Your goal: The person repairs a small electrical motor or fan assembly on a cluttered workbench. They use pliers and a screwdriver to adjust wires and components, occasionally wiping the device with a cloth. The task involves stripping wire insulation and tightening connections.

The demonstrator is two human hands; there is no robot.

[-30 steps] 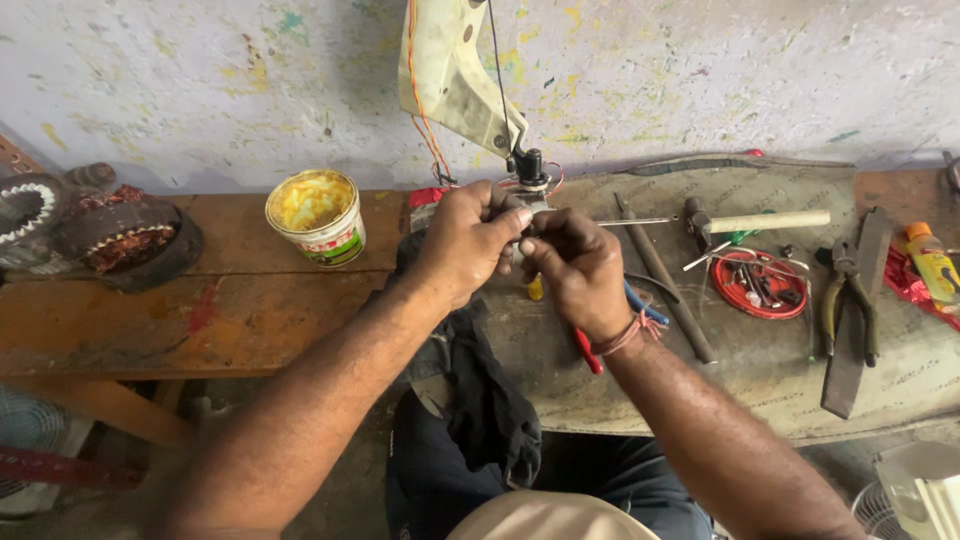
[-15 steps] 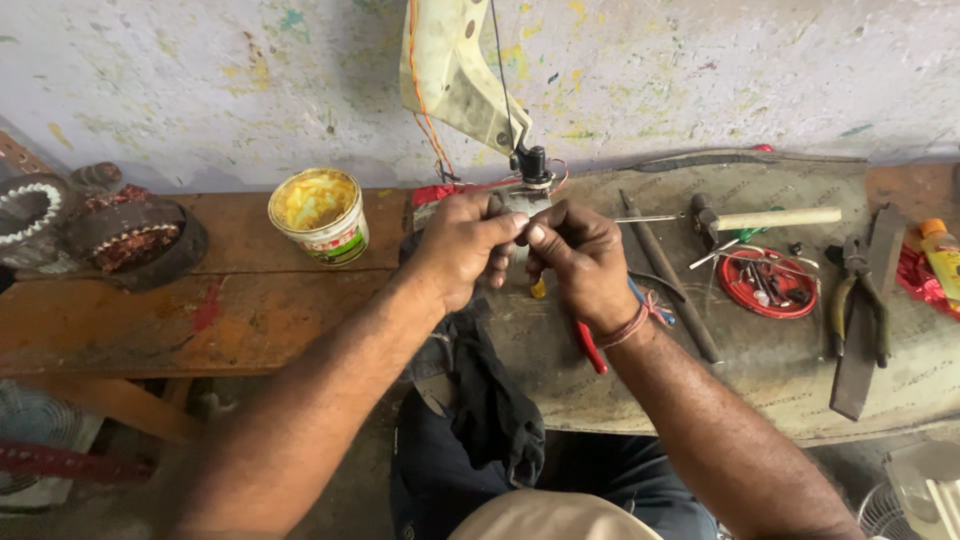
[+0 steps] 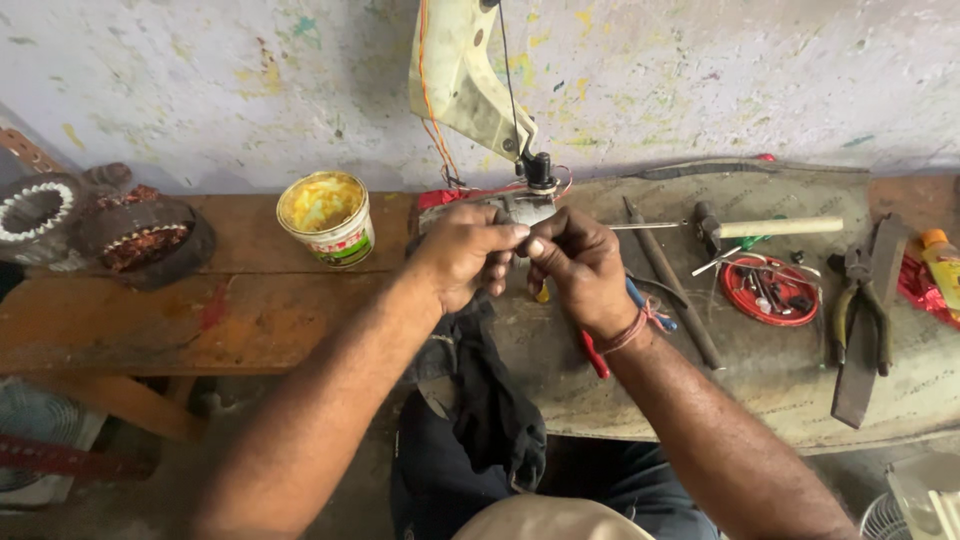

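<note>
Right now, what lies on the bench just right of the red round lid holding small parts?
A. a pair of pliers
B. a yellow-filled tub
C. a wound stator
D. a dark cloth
A: the pliers lie to the right of the red round lid, while the yellow-filled tub and the wound stator sit far to the left of the hands.

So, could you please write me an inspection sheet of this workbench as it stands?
Surface: worn wooden bench with a grey mat on its right part.
Job's things: small grey metal part at the fingertips of both hands.
Clutter: yellow paste tub, pale-handled hammer, dark pliers, red round lid, dark cloth.
Hands: left hand and right hand pinch together.
Cables: orange wires hanging.
Surroundings: paint-flecked wall.
</note>
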